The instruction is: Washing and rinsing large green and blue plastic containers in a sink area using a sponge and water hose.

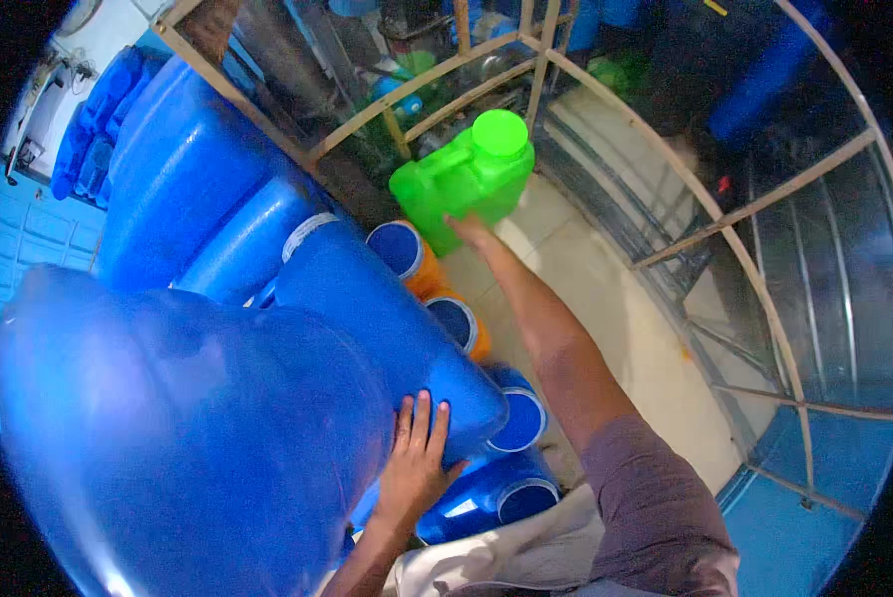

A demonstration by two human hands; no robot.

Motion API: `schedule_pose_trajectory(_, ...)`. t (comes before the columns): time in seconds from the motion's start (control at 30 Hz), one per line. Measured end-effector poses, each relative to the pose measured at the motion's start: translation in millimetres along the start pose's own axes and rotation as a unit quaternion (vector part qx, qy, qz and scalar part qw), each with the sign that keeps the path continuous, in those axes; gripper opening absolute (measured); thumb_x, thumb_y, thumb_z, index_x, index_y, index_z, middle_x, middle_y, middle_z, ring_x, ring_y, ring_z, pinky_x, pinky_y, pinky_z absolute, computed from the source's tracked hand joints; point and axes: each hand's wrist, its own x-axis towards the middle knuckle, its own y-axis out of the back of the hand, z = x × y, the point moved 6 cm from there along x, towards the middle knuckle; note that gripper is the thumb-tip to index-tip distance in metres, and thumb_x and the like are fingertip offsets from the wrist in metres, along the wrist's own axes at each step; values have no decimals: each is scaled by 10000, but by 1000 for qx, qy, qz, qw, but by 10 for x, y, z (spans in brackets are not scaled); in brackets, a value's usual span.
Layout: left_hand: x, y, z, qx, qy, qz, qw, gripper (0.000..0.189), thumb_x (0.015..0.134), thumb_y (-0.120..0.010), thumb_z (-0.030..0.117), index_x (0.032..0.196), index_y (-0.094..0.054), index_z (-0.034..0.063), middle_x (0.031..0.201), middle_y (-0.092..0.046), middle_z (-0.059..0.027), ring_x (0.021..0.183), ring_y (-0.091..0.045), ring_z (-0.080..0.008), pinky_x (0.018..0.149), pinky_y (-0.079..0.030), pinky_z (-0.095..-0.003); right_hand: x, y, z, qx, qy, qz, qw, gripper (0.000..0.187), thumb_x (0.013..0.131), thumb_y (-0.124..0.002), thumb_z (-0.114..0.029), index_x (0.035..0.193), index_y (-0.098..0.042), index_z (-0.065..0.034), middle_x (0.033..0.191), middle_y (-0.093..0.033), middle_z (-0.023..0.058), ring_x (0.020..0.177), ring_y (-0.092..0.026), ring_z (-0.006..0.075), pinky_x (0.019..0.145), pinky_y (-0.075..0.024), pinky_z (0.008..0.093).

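A bright green plastic canister point(465, 179) with a round green lid stands at the upper middle, above the tiled floor. My right hand point(470, 230) touches its lower near side; whether the fingers grip it is hard to tell. Across a blue plastic drum point(386, 321) lies my left hand point(418, 451), fingers extended and flat near the drum's end. A very large, rounded blue plastic container point(185, 418) fills the lower left, beside my left hand. Between my arms are orange containers with blue lids point(395, 250) and blue containers with blue lids point(517, 422).
More large blue drums point(192, 164) stand at the upper left. A wooden frame point(424, 74) crosses the top, and a curved metal-and-glass structure point(752, 254) runs down the right. Beige floor tiles point(610, 313) show between them.
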Motion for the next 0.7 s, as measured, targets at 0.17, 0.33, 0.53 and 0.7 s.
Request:
schedule_pose_trajectory(0.17, -296, 138, -249, 32, 58, -17, 998, 897, 652, -749, 365, 1343, -326, -21, 1428, -214, -263, 1322, -208, -430, 1066, -218, -525, -1315, -290, -217, -160, -196, -88, 963, 711, 842, -548, -422, 1349, -304, 11, 1289, -444, 255, 1193, -444, 346, 1003, -347, 394)
schedule_pose_trajectory(0.33, -152, 157, -44, 56, -2, 19, 998, 913, 641, -746, 363, 1353, -310, -5, 1418, -242, -250, 1314, -230, -421, 1072, -217, -517, -2652, 669, 657, -144, -165, -15, 976, 600, 838, -526, -381, 1277, -436, 19, 1273, -455, 271, 1163, -472, 358, 993, -365, 382)
schedule_pose_trajectory(0.53, -190, 96, -95, 87, -43, 43, 994, 877, 716, -671, 417, 1370, -275, -14, 1430, -201, -262, 1321, -191, -433, 1062, -199, -548, -5834, 1328, 2259, -429, -103, -30, 897, 253, 620, -614, -136, 866, -617, -77, 921, -647, 101, 1067, -520, 300, 950, -387, 420)
schedule_pose_trajectory(0.7, -241, -18, 45, 208, -115, 35, 971, 699, 802, -613, 327, 1389, -302, 110, 1428, -253, -225, 1290, -266, -437, 1014, -240, -596, -8221, 992, 2412, -129, -334, 222, 907, 155, 727, -612, -192, 845, -596, -92, 690, -512, 61, 761, -519, 253, 670, -452, 409)
